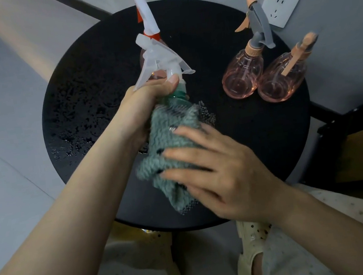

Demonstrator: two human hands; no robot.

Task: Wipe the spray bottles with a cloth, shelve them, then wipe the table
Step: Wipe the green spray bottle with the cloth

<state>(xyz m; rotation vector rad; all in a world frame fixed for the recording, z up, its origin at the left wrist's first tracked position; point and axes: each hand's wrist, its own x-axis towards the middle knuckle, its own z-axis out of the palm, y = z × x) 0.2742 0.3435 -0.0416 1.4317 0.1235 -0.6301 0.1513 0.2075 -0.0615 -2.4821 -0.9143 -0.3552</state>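
Observation:
My left hand (148, 104) grips the neck of a green spray bottle (178, 92) with a clear trigger head (159, 63), held above the round black table (257, 139). A grey-green cloth (172, 143) is wrapped around the bottle's body, and my right hand (216, 167) presses the cloth against it. Behind it stands a pink bottle with a white and red sprayer (146, 19), mostly hidden. Two pink bottles stand at the table's right: one with a grey sprayer (244, 72), one with an orange sprayer (283, 80).
Water drops (76, 118) cover the table's left part. A white wall socket (279, 5) is on the wall behind the table. A dark shelf frame with a cardboard box (362, 150) stands at the right. My feet in pale sandals (251, 255) are under the table edge.

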